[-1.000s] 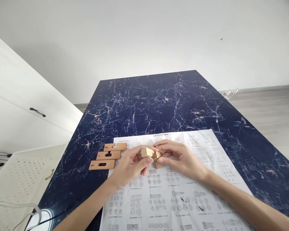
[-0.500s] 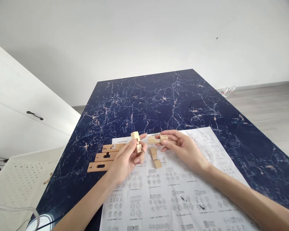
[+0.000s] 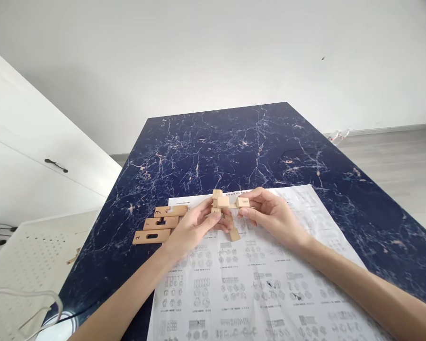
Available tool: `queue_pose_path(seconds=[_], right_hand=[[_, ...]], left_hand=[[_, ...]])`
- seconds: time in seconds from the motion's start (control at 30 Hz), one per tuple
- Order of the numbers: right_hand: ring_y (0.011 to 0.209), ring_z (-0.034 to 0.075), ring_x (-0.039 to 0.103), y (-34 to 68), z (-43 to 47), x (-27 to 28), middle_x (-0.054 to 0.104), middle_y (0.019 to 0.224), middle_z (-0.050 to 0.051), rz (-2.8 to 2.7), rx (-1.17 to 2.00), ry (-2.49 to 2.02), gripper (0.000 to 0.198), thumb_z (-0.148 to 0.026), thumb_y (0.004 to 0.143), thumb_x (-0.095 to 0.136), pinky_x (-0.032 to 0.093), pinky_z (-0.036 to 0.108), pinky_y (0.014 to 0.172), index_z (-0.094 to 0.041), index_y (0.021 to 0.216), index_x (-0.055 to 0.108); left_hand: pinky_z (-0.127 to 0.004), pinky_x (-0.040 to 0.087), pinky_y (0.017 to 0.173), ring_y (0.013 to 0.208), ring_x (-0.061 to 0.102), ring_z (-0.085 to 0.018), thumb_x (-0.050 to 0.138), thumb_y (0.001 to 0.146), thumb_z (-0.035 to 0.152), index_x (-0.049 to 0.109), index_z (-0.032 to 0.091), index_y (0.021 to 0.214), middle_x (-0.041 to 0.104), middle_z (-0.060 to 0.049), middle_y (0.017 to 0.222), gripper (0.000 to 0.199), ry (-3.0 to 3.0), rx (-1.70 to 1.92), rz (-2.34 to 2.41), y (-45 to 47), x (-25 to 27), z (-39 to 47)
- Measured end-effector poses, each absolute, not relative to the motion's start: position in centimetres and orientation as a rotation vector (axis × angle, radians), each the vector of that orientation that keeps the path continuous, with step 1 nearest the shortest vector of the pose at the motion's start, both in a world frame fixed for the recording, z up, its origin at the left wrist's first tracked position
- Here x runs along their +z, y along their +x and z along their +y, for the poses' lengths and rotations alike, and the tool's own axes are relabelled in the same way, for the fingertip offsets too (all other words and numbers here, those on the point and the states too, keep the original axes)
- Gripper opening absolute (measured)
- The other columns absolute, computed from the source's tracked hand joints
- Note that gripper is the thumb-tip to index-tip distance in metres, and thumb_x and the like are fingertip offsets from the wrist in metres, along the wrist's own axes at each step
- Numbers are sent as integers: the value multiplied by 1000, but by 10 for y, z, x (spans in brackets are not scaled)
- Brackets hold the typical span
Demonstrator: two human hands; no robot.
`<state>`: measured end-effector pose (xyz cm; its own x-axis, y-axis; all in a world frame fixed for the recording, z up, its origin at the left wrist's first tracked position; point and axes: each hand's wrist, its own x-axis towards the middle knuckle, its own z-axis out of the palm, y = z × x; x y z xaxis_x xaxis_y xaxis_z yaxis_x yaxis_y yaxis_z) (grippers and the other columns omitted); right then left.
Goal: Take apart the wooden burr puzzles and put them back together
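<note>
Head view: my left hand (image 3: 193, 227) pinches an upright notched wooden piece (image 3: 217, 201) while my right hand (image 3: 270, 215) grips a crosswise piece (image 3: 234, 202), the two meeting above the diagram sheet (image 3: 255, 284). I judge I'm mating them; next the notches need lining up squarely. A loose block (image 3: 234, 234) lies below, numbered slabs (image 3: 158, 223) left.

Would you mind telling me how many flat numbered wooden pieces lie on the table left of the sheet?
3, stacked in a column: the farthest, the middle, the nearest. Hands may hide others.
</note>
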<state>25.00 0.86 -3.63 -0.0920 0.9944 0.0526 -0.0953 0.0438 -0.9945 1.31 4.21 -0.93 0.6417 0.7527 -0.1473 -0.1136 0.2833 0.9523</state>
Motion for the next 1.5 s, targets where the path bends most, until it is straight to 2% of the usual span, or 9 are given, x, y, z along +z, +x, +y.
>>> queue_pose_path(seconds=[0.07,0.17,0.33,0.53,0.77,1.03,1.2,1.33,1.5], right_hand=[[84,20,72,248,7,-38,79,100,6,-1268,1274,-1053,29,-44,91,87,60,35,70,-24,106,73],[91,22,74,246,5,-39,79,107,7,-1342,1220,-1076,27,-44,91,88,61,39,80,-25,106,75],[86,23,73,244,5,-39,78,112,10,-1410,1141,-1097,30,-49,90,88,61,40,70,-25,104,76],[89,23,73,245,6,-40,77,110,8,-1437,1112,-1086,24,-43,93,86,60,39,72,-26,107,76],[81,21,73,244,4,-40,77,110,9,-1439,1102,-1112,29,-47,91,87,60,38,68,-24,103,73],[75,19,69,244,1,-32,77,103,7,-1464,1027,-1133,21,-40,90,87,59,35,64,-25,98,74],[71,19,65,246,-2,-33,76,98,6,-1497,1025,-1129,20,-42,92,86,55,35,61,-26,97,75],[72,19,65,246,-5,-33,75,97,6,-1540,993,-1121,19,-41,94,85,55,36,63,-26,96,74],[68,19,64,247,-7,-31,75,99,7,-1625,871,-1100,12,-34,97,81,56,37,61,-27,96,72]], left_hand=[[-43,61,97,102,77,-25,74,105,40,66,18,140,76,-13,122,42,1152,631,682,13,-11,42],[-47,64,98,99,82,-27,80,102,38,56,19,150,79,-13,121,57,1116,619,698,12,-14,40],[-48,67,96,101,85,-29,80,101,39,39,21,162,84,-12,111,76,1095,582,682,13,-17,34],[-44,69,89,96,85,-28,78,103,41,29,23,169,85,-11,103,84,1170,554,708,12,-15,28],[-39,68,83,88,84,-24,79,102,40,35,25,161,82,-8,103,75,1198,565,710,14,-11,26],[-36,64,82,84,78,-19,82,99,38,44,28,153,76,-6,113,66,1288,616,716,16,-9,23],[-41,64,86,86,78,-22,83,97,41,49,29,150,75,-4,107,65,1373,628,756,14,-10,20],[-44,65,86,91,79,-25,83,97,42,48,30,151,75,-7,112,65,1413,627,755,12,-12,19],[-42,64,86,87,76,-22,82,98,40,46,29,151,76,-5,106,65,1420,628,743,11,-12,18]])
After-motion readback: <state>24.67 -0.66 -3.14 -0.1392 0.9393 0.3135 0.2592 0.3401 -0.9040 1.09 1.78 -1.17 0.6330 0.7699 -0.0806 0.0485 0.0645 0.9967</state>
